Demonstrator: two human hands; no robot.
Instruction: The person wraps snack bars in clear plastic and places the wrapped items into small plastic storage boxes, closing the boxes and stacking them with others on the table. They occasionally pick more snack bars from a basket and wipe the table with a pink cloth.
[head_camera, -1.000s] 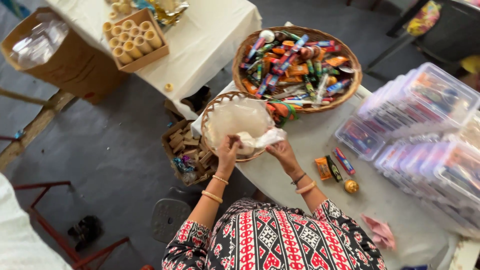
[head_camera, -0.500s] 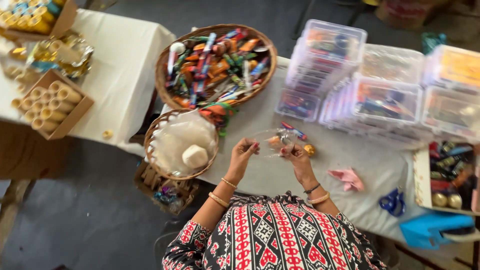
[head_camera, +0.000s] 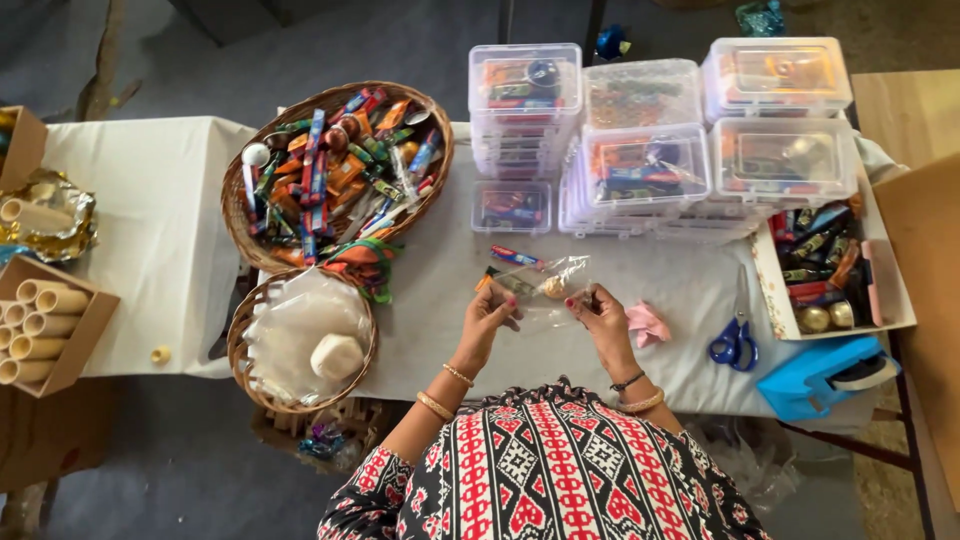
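Both my hands hold a small clear plastic bag (head_camera: 553, 290) over the white-covered table (head_camera: 680, 290). My left hand (head_camera: 492, 311) grips its left edge and my right hand (head_camera: 597, 310) grips its right edge. Inside the bag I see a round gold sweet and a dark wrapped piece. A red and blue wrapped candy (head_camera: 516, 257) lies on the table just beyond the bag.
A large wicker basket (head_camera: 244, 225) of colourful wrapped candies sits at left; a smaller basket (head_camera: 240, 345) with clear bags and a white roll is below it. Stacked clear boxes (head_camera: 660, 130) stand behind. Blue scissors (head_camera: 736, 340), pink scrap (head_camera: 647, 324), a tray of sweets (head_camera: 825, 275) lie right.
My hands left the small basket with a clear bag and came over the table, where they now hold it with sweets inside. The camera view has shifted right.
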